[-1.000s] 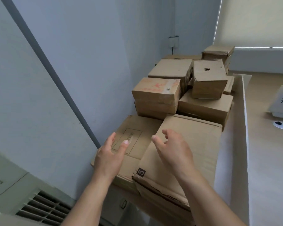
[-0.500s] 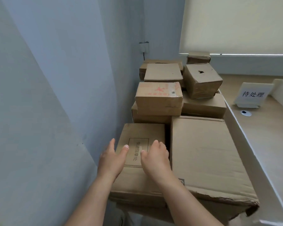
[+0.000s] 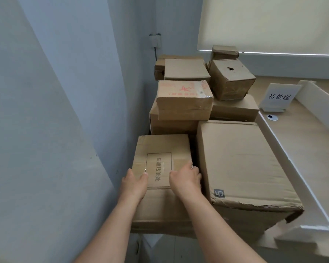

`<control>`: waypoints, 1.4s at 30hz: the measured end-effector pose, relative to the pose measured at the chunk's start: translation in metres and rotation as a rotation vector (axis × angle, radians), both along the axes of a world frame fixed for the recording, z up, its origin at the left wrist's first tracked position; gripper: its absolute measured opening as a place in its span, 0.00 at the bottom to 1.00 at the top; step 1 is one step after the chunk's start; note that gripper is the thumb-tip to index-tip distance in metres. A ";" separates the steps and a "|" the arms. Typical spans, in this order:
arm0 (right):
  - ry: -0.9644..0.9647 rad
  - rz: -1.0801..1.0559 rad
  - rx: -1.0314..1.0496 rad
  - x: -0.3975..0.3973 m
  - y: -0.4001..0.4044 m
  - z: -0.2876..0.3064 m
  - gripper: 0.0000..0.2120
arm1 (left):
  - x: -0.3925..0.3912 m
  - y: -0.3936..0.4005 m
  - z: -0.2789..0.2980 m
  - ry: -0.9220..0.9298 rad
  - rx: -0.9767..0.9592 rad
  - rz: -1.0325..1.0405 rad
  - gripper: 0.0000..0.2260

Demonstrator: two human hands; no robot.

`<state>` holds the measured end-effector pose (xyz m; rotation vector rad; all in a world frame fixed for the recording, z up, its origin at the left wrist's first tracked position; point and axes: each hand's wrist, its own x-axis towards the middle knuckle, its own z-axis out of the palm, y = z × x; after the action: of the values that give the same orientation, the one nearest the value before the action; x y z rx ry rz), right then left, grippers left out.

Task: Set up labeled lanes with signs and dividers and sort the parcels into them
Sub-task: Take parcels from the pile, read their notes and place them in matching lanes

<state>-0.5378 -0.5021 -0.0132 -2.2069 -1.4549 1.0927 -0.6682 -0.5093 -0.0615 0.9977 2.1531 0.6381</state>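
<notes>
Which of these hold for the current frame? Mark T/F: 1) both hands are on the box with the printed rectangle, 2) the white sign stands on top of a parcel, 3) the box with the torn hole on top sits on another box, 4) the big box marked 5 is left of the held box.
1. True. The left hand and right hand grip the box with the printed rectangle.
2. False. The white sign stands on the table, right of the parcels.
3. True. The box with the torn hole rests on a flat box.
4. False. The big box marked 5 is right of it.
</notes>
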 end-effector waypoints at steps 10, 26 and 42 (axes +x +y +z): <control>0.082 0.167 0.322 0.017 -0.057 0.069 0.26 | 0.019 -0.077 0.072 0.050 0.267 0.236 0.26; 0.547 -0.037 0.775 0.159 -0.043 0.160 0.25 | 0.136 -0.088 0.206 0.039 0.721 0.114 0.25; 1.085 -0.365 0.729 0.257 -0.036 0.121 0.25 | 0.176 -0.044 0.177 -0.969 0.719 -0.087 0.25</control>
<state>-0.2810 -0.5384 0.1083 -0.9920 -0.7184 1.0857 -0.4926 -0.5531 0.1152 0.8353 1.0200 1.5283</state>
